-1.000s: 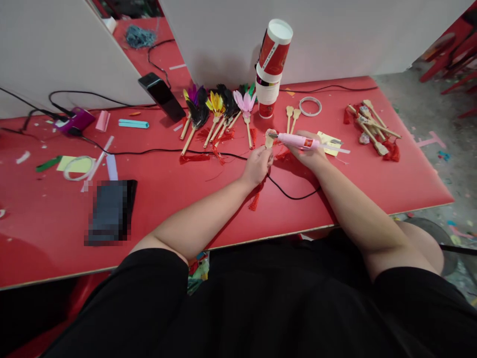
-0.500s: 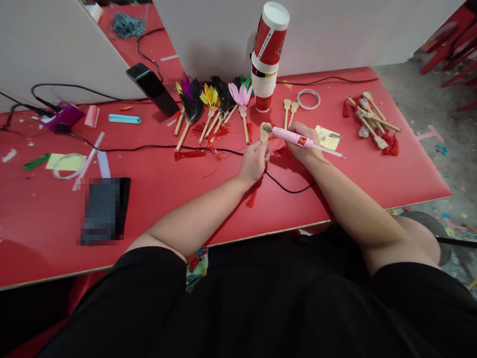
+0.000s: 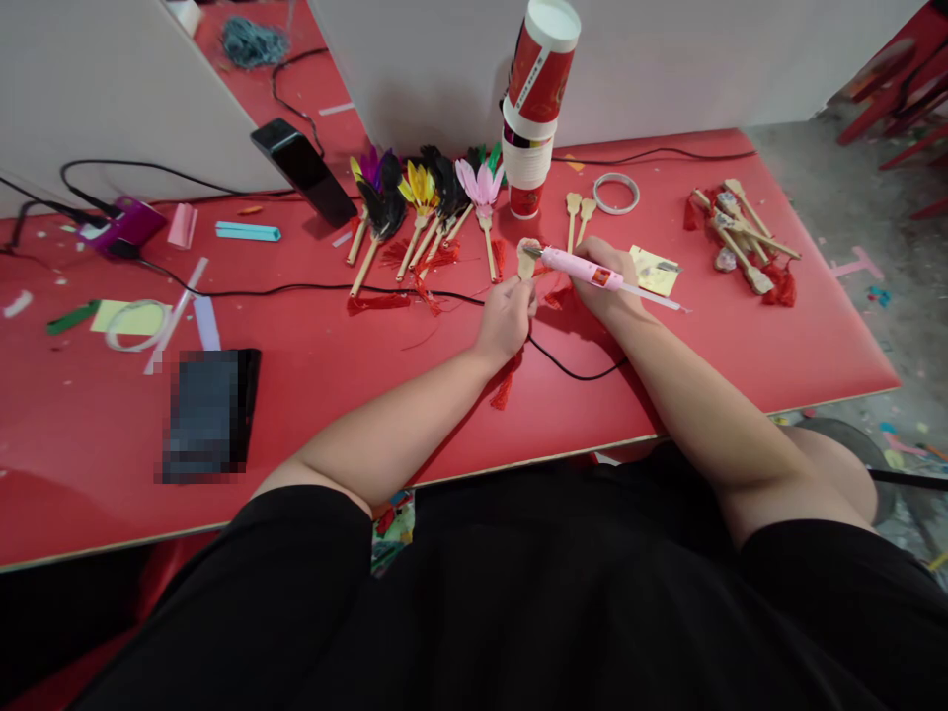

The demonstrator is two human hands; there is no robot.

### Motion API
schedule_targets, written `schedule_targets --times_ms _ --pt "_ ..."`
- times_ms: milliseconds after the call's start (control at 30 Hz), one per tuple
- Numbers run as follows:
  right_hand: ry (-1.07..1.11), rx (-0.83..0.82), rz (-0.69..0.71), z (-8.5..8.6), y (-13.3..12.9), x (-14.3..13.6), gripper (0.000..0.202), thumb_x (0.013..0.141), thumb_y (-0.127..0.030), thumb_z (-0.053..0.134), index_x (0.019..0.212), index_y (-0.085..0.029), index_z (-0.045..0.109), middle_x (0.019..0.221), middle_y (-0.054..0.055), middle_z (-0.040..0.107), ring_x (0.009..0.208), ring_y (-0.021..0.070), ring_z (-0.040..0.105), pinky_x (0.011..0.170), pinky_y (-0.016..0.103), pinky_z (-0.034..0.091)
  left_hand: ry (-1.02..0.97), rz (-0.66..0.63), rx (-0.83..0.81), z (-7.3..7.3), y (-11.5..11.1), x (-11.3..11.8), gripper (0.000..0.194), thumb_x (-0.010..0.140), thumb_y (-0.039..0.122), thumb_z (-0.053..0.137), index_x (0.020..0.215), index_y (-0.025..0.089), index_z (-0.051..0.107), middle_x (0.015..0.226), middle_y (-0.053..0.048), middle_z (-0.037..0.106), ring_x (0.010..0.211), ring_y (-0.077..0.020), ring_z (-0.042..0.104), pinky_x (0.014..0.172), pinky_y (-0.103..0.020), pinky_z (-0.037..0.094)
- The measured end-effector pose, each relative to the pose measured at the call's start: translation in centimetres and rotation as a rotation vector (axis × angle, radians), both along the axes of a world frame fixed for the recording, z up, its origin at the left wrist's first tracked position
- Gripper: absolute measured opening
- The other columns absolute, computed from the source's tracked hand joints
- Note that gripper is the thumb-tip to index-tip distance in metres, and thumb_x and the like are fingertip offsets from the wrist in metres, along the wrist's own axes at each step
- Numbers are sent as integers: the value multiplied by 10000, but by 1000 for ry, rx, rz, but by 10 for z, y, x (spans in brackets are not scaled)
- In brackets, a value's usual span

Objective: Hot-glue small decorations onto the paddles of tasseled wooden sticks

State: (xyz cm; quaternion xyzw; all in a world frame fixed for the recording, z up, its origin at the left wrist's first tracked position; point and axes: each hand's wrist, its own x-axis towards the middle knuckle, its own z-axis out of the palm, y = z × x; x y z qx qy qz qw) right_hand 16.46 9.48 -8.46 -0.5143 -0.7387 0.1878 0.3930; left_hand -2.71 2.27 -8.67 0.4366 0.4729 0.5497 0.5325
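Red tabletop below, left hand pinches wooden stick jutting beyond it; right hand grips pink glue gun

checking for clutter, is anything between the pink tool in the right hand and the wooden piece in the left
Nothing visible: the right hand holds the pink tool with its tip right at the head of the wooden piece in the left hand.

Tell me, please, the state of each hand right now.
Left hand: closed, holding a wooden stick.
Right hand: closed, holding a pink glue gun.
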Motion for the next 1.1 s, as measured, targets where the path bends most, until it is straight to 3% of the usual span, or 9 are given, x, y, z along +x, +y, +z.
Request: schedule_targets --times_ms 333,500,633,1100 --pt "19 45 -27 -10 5 1 132 911 -385 716 910 -280 637 765 4 682 705 208 590 668 353 423 7 12 34 -5 0 0 607 1233 410 642 703 263 386 605 46 377 573 -131 306 572 -321 274" --pt "10 37 -27 -9 6 3 201 948 -448 719 887 -284 621 759 10 689 705 205 588 659 341 406 15 8 25 -3 -1 0 584 1249 398 613 723 265 398 624 48 392 571 -129 309 579 -321 285" --pt "-2 25 -34 -6 2 2 192 995 -409 724 905 -280 614 758 5 681 697 198 584 659 348 409 34 20 25 -4 -2 -1 608 1242 437 629 711 267 388 610 46 378 569 -135 308 570 -328 285" --pt "-37 -13 -47 -4 4 2 193 1058 -399 734 933 -273 657 779 -2 667 735 209 609 705 364 434 49 60 -21 1 -3 2 528 1207 203 560 716 270 378 612 62 369 560 -131 309 589 -322 287"
